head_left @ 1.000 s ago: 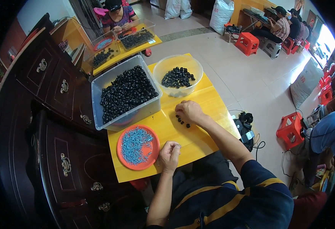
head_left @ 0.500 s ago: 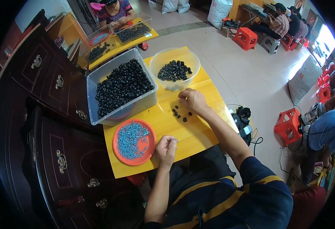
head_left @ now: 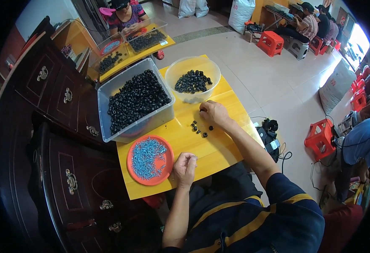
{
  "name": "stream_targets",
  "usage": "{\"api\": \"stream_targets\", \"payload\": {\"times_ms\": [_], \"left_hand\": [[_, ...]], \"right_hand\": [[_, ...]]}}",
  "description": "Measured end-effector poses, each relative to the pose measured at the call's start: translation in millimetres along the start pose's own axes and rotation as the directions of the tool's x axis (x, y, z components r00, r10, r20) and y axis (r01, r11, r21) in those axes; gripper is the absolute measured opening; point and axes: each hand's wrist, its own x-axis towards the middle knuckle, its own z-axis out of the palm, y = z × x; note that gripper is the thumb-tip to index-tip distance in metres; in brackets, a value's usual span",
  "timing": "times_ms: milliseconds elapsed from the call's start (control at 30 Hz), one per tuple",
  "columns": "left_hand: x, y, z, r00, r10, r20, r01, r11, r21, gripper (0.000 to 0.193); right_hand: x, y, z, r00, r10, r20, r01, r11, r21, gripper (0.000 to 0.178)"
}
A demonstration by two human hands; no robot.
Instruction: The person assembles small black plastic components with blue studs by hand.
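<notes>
My left hand (head_left: pixel 185 168) rests at the near edge of the yellow table, beside an orange-red plate (head_left: pixel 168 174) of small bluish metal pieces that look like screws. Its thumb and fingers are pinched together; what they hold is too small to make out. Farther right, my right hand (head_left: pixel 215 113) is low over the tabletop with curled fingers. A small black piece (head_left: pixel 201 110) shows at its fingertips. Several loose black pieces (head_left: pixel 204 135) lie on the wood just below that hand. Beyond it, a round clear tub (head_left: pixel 193 98) holds more black pieces.
A large clear bin (head_left: pixel 109 137) full of black ring-like pieces stands at the table's (head_left: pixel 185 141) left. Dark drawers (head_left: pixel 58 164) border that side. Across from me a person works at another yellow table (head_left: pixel 168 43). Red stools (head_left: pixel 320 137) and a black bag (head_left: pixel 268 133) are on the right.
The whole view has shifted slightly. My right hand's fingers are a little lower and more curled, with a dark piece now showing at the tips. My left hand keeps its pinch.
</notes>
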Motion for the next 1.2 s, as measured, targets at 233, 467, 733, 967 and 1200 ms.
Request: {"api": "stream_targets", "payload": {"times_ms": [233,467,733,967,1200], "left_hand": [[0,2,-1,1.0,-0.02,0.021,0.02,1.0,-0.003,0.003],[1,4,2,1.0,-0.007,-0.022,0.007,1.0,0.011,0.003],[-3,18,10,0.996,0.061,-0.064,-0.056,0.996,0.066,0.003],[-5,20,16,0.977,0.205,-0.052,-0.188,0.955,0.23,0.003],[-5,33,17,0.963,0.268,0.007,-0.255,0.906,0.338,0.007]], "right_hand": [[-42,-22,-23,0.981,0.095,0.169,-0.194,0.469,0.862,0.017],[-114,-48,-7,0.958,-0.086,0.273,-0.26,0.139,0.956,0.017],[-144,-56,-1,0.91,-0.096,0.404,-0.405,0.017,0.914,0.016],[-148,-58,6,0.888,-0.079,0.453,-0.459,-0.118,0.881,0.016],[-149,-53,6,0.876,-0.069,0.477,-0.482,-0.154,0.863,0.019]]}}
